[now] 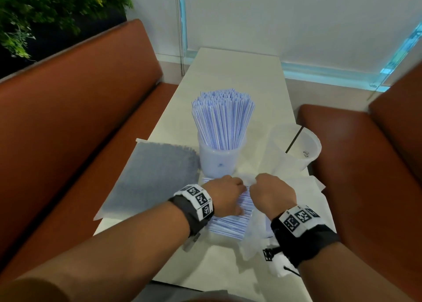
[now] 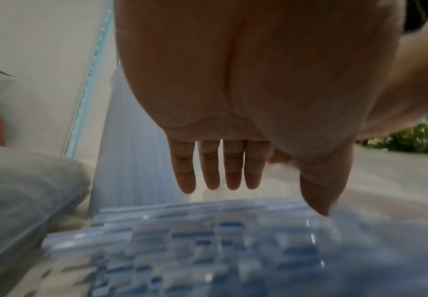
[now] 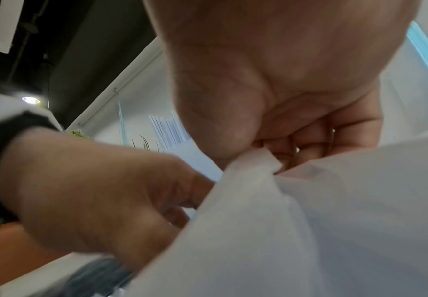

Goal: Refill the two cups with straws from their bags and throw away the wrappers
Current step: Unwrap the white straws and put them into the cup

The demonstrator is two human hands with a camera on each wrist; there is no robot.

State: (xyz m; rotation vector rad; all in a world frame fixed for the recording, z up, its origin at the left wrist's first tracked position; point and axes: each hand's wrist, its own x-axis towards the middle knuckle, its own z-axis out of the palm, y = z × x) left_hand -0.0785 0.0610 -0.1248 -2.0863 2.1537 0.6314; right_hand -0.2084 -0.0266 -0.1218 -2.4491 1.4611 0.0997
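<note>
Toward the table's (image 1: 258,73) left edge: a sealed bag of straws (image 1: 157,176), flat and untouched, probably waiting for the second cup. Mid-table: a full cup (image 1: 217,160) packed with upright blue-striped straws. At the near edge: left hand (image 1: 225,195), fingers straight, spread over the loose straws (image 1: 230,224), likely pinning them. Beside it: right hand (image 1: 270,193), curled and pinching the torn white wrapper (image 1: 255,237), seemingly to peel it away. By the right edge: an empty cup (image 1: 303,146), tipped. No readable writing; only a small blurred mark inside that cup.
</note>
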